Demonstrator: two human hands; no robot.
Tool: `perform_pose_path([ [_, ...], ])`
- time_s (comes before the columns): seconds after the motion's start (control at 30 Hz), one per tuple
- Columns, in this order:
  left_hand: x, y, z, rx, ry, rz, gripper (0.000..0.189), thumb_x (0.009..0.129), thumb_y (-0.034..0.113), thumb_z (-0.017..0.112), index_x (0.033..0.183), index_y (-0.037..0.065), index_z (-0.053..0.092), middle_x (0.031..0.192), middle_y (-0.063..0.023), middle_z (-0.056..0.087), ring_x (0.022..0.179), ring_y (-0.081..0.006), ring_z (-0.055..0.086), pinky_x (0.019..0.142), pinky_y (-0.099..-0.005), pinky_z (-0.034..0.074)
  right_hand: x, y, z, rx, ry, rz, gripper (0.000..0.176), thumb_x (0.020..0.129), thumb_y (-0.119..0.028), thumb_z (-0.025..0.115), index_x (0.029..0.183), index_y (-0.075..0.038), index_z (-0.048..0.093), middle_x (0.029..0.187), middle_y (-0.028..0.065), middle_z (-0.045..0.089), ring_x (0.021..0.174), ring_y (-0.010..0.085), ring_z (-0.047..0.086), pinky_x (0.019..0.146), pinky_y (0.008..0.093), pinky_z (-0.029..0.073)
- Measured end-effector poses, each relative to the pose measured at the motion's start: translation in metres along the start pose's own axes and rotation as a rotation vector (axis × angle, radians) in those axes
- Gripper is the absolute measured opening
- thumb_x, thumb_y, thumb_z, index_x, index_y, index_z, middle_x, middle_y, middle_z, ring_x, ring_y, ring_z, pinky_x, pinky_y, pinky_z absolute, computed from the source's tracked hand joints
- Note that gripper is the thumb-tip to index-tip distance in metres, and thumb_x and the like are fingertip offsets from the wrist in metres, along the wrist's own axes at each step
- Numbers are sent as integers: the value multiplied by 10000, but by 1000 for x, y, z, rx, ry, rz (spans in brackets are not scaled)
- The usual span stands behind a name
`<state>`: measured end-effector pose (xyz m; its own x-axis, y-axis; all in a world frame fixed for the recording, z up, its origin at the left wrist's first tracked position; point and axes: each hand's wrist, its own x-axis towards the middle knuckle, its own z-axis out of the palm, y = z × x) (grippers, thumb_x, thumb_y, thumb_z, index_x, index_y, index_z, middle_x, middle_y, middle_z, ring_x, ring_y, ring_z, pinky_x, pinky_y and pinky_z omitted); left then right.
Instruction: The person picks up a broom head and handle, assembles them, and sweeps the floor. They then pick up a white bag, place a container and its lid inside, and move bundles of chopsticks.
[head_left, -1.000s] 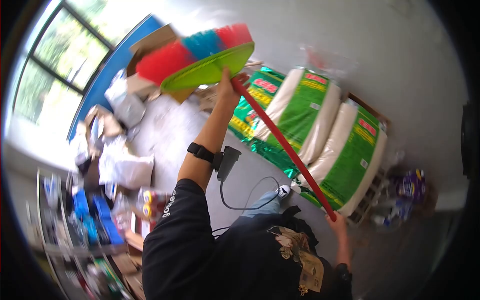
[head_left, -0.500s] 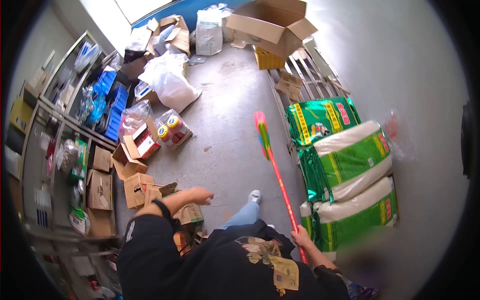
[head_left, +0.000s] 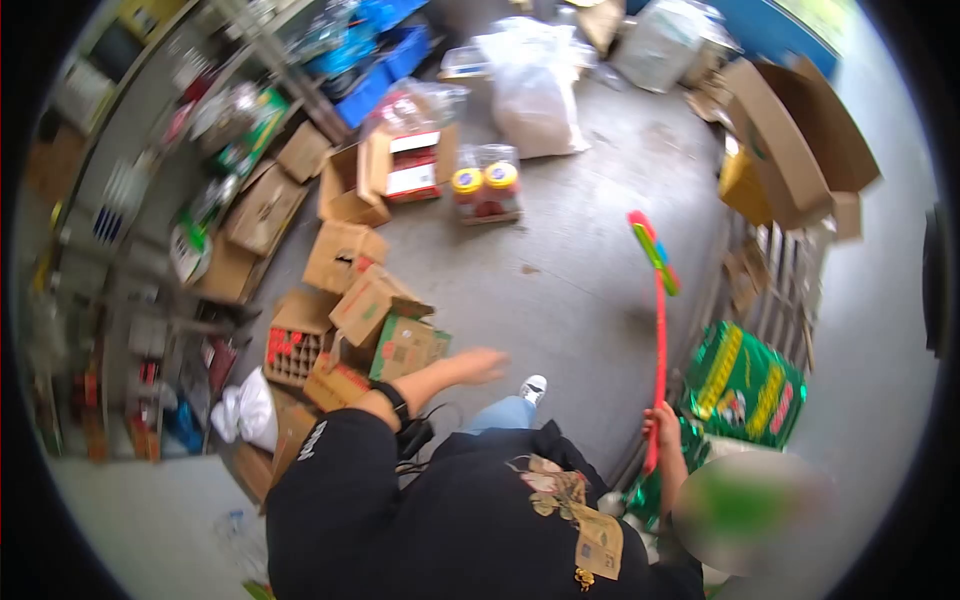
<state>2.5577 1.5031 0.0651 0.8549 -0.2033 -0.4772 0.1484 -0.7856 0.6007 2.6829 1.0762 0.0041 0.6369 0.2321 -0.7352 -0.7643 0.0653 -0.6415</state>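
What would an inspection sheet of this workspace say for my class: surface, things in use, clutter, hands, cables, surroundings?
Surface: grey floor, with a small brown mark.
Things in use: broom, red handle; whether its head touches the floor is unclear.
Clutter: cardboard boxes, a white bag and yellow-lidded jars on the floor.
Hands: right hand grips the broom handle; left hand is blurred, holding nothing visible.
Cables: thin dark cable near the left forearm.
Surroundings: loaded shelves at picture left; green sack at picture right.
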Motion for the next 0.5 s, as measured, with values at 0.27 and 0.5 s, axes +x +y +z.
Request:
perform_pose_path([
  [0.27,108,84,-104,-465,415,427,506,807,378,566,1201,90,434,1144,-150,466,1050,-304,465,891,-403,388,161,-123,175,246,-272,234,148,860,-170,470,769,-54,457,684,41,517,581,136,508,536,265,425],
  [0.5,213,51,-133,-240,247,-125,433,781,334,573,1068,31,461,1042,-202,497,941,-370,517,785,-456,426,234,-145,251,158,-591,525,220,863,-246,479,699,-102,500,588,-3,470,689,168,523,708,354,446],
])
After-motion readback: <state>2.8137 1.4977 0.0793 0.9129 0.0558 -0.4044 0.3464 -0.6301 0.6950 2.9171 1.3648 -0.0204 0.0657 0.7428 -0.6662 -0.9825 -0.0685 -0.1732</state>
